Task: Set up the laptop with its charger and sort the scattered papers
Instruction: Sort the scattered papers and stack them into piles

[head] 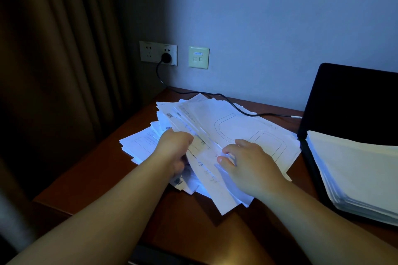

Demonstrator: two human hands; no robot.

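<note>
A loose heap of white printed papers [217,127] lies fanned across the brown desk [92,180]. My left hand [175,148] grips the left edge of a bundle of these sheets, fingers curled under it. My right hand [247,163] rests on top of the bundle, its fingertips curled and pinching the sheets' edges. An open black laptop [353,101] stands at the right, with a neat stack of white papers [355,170] lying on its keyboard. A black charger cable [247,112] runs from a plug [166,57] in the wall socket over the papers toward the laptop.
A double wall socket [148,51] and a network wall plate [198,57] sit on the blue wall behind the desk. Dark curtains [53,60] hang at the left. The desk's left edge and front edge are close to the paper heap.
</note>
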